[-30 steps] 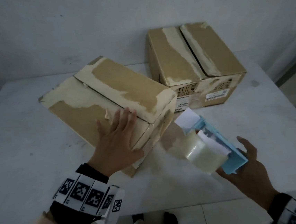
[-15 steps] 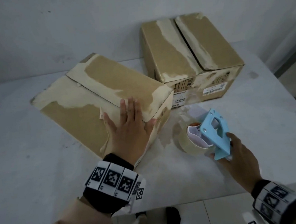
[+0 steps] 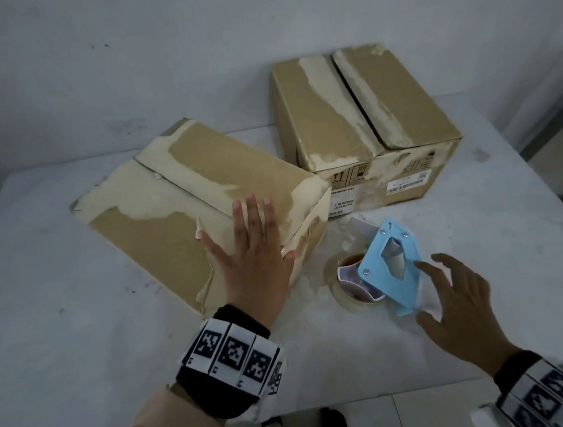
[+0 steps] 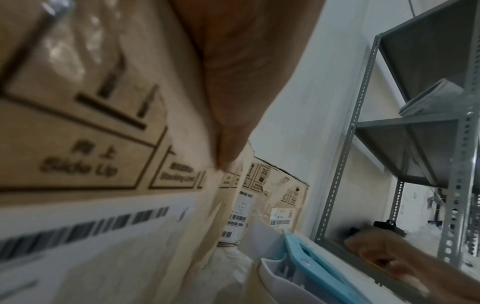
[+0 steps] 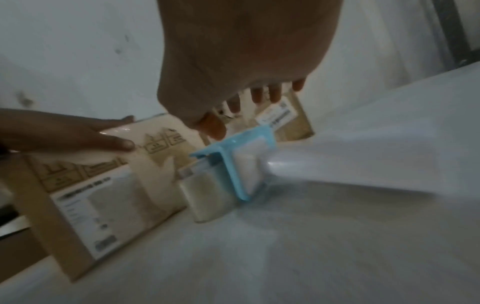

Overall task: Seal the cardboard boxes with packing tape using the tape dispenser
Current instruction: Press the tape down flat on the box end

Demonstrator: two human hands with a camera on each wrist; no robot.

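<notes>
The white worktop carries two cardboard boxes: the near box lies under the left hand, whose grip is flat and open with straight fingers pressing the flap edge, and the far box stands beyond both grips, its centre seam seemingly untaped. One second ago the right hand carried the blue tape dispenser in the air, but now the dispenser rests on the worktop just beside its fingertips (between the two grips), and this grip is open and holds nothing. I judge the near box is finished or paused, so the dispenser must be taken again for the far box.
</notes>
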